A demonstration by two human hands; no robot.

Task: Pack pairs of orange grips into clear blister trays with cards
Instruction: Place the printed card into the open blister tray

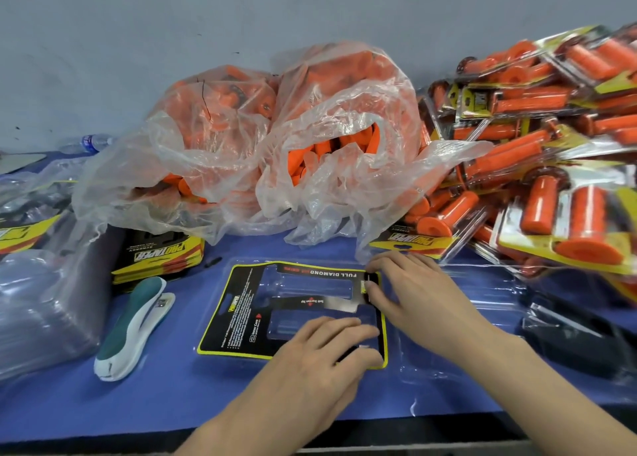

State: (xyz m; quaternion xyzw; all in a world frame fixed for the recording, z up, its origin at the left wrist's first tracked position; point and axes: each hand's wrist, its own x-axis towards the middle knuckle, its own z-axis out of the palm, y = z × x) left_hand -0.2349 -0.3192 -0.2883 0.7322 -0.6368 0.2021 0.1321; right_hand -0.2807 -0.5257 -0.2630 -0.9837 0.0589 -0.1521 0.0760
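Your left hand (320,355) and right hand (413,293) are both down on the black-and-yellow card (241,304), which lies in the clear blister tray (448,366) on the blue mat (172,404). Green stapler (134,324) sits to its left, bagged orange grips (310,138) behind, packed trays (551,145) heaped on the right. Left's flat, fingers straight, pressing the near right corner. Right's thumb and fingertips touch the far right corner, loosely spread.

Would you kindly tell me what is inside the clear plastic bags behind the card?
Loose orange grips fill the plastic bags, showing through the film and through the right bag's opening. The crumpled plastic hides how many there are and whatever lies at the bottom.
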